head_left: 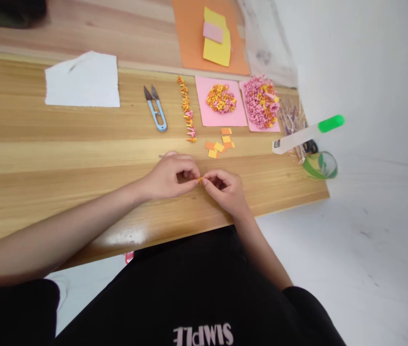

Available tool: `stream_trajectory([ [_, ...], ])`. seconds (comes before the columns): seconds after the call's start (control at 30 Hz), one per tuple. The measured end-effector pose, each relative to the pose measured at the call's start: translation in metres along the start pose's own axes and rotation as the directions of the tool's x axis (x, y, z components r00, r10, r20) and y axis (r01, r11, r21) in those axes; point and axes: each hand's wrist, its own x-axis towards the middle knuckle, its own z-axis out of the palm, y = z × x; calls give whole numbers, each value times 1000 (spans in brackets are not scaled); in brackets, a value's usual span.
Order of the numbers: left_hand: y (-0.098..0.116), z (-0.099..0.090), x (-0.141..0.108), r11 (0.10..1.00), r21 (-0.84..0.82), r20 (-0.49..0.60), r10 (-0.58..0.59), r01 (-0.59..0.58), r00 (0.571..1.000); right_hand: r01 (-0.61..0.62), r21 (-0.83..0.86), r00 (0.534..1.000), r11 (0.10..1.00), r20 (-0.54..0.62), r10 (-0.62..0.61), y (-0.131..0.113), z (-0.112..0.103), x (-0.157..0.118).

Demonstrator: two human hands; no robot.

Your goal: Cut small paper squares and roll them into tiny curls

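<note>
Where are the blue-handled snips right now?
In the head view, the blue-handled snips lie on the table left of the row of small orange and pink pieces, right of the white sheet.

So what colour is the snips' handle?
The snips' handle is light blue, seen in the head view.

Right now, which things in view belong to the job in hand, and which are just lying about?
Likely part of the job:
- small orange piece, between left hand and right hand
- paper slips
- row of small pieces
- piles on pink sheets

Likely just lying about:
- white sheet
- green cup
</note>
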Motion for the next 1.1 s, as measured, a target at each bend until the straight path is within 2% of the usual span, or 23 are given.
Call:
stream_trajectory([
  [0.47, 0, 0, 0, 1000, 12, 13, -19, 19, 1000, -1, -26, 1000, 1000, 6, 1, 0, 0, 0],
  [0.73, 1, -1, 0, 1000, 13, 25, -14, 14, 1000, 58, -5, 998, 998, 9, -58, -1, 0, 1],
  [0.97, 1, -4, 0, 1000, -27, 39, -14, 15, 999, -15, -19, 1000, 1000, -10, 15, -2, 0, 1],
  [1.1, 1, -5, 1, 997, -75, 18, 0, 2, 1000, -14, 11, 999, 1000, -32, 15, -3, 0, 0],
])
